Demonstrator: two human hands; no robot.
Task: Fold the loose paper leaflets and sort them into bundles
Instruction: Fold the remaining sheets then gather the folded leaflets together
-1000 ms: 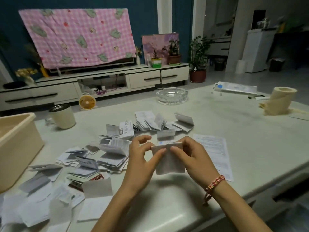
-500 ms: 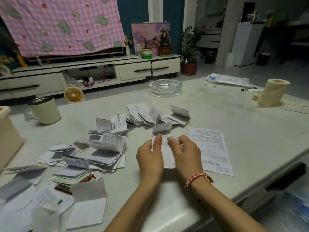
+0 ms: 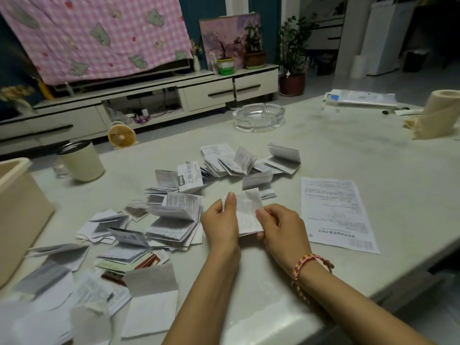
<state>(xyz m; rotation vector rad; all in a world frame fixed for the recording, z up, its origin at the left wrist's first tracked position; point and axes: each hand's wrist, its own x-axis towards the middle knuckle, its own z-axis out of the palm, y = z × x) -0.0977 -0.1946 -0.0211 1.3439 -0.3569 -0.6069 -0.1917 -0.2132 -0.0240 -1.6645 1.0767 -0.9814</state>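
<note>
A narrow folded white leaflet [image 3: 249, 212] stands tilted just above the table between my hands. My left hand [image 3: 221, 222] pinches its left edge, fingers pointing up along it. My right hand [image 3: 281, 227] grips its right edge with the thumb on top. Several folded leaflets [image 3: 174, 217] lie scattered to the left. Another cluster of folded leaflets [image 3: 239, 163] sits beyond my hands. One flat unfolded sheet [image 3: 336, 212] lies to the right of my right hand.
A beige bin [image 3: 20, 215] stands at the left table edge, a cream mug [image 3: 82, 161] behind it. A glass ashtray [image 3: 258, 117] sits further back, a paper roll [image 3: 438, 113] at far right. Loose sheets [image 3: 74, 307] pile at the near left.
The leaflet was held up and folded a second ago, then pressed flat on the table under both hands. Now both hands lift it by its edges.
</note>
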